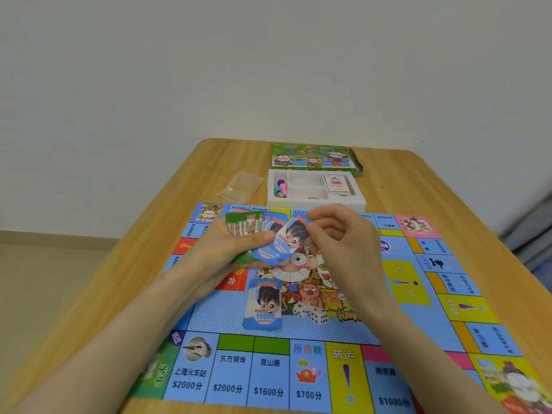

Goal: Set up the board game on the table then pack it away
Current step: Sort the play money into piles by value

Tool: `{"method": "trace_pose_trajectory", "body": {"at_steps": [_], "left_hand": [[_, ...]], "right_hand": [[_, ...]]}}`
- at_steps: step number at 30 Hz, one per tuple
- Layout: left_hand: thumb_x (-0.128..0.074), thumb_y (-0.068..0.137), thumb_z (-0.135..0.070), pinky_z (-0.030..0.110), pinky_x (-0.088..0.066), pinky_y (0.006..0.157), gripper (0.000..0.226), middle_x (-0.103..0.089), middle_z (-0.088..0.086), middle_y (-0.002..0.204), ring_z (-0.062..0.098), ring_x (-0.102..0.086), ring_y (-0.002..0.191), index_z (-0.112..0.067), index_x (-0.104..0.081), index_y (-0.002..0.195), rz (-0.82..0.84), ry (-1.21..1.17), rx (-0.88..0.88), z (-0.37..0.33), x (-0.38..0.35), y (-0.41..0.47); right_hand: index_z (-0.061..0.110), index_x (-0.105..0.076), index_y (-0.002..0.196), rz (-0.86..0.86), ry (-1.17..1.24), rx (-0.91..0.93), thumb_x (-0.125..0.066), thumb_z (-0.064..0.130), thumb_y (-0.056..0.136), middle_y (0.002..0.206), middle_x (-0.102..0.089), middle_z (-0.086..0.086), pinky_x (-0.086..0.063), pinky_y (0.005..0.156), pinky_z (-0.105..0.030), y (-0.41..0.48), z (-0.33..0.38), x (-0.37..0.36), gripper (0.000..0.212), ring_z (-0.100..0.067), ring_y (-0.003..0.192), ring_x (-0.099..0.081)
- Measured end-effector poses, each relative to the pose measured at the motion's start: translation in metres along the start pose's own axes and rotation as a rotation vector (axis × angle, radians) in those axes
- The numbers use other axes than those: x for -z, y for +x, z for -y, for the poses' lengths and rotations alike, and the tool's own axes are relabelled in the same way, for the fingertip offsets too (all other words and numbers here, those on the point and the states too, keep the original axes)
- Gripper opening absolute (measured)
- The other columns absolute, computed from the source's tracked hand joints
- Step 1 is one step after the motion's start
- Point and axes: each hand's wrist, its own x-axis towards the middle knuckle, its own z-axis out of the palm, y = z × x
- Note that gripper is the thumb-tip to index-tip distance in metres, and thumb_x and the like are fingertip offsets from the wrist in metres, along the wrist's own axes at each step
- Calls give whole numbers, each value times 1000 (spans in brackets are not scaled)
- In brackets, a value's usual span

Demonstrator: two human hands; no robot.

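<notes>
Left hand [236, 249] palm-up above board [227, 312] centre, fingers [263, 237] clamped on fanned thin paper notes [254, 227], green and blue. Right hand [343, 237] at its 3 o'clock, pinching top blue note [286, 240]. Flat glossy board on wood surface [418, 180]. Blue stack [263, 306] and white dice [318, 316] at 6 o'clock, moulded tray [316, 201] at 12.

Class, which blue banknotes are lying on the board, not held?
The blue pile beside the dice; the other blue notes are fanned in the left hand, one pinched by the right hand.
</notes>
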Motion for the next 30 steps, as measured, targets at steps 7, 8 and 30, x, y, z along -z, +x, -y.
{"method": "trace_pose_trajectory", "body": {"at_steps": [7, 8, 30], "left_hand": [[-67, 76, -4, 21, -55, 47, 21, -75, 4, 75, 13, -71, 64, -10, -62, 96, -175, -183, -40, -3, 6, 5], [-66, 77, -3, 21, -54, 47, 21, -75, 4, 75, 13, -71, 64, -10, -62, 97, -177, -189, -43, -3, 7, 5], [-66, 80, -3, 21, -54, 47, 17, -74, 3, 73, 12, -71, 64, -11, -63, 95, -158, -151, -56, -2, 5, 4]], "right_hand": [[14, -67, 81, 194, 132, -115, -69, 7, 83, 73, -69, -8, -52, 56, -19, 1, 8, 3, 7, -11, 62, -65], [12, -67, 79, 290, 121, -136, -70, 6, 81, 71, -69, -10, -51, 53, -19, -1, 8, 1, 7, -12, 57, -64], [29, -48, 123, 858, -620, 261, -74, 54, 69, 120, -43, 12, -32, 95, -21, -15, -5, -9, 64, -5, 110, -35]]}}
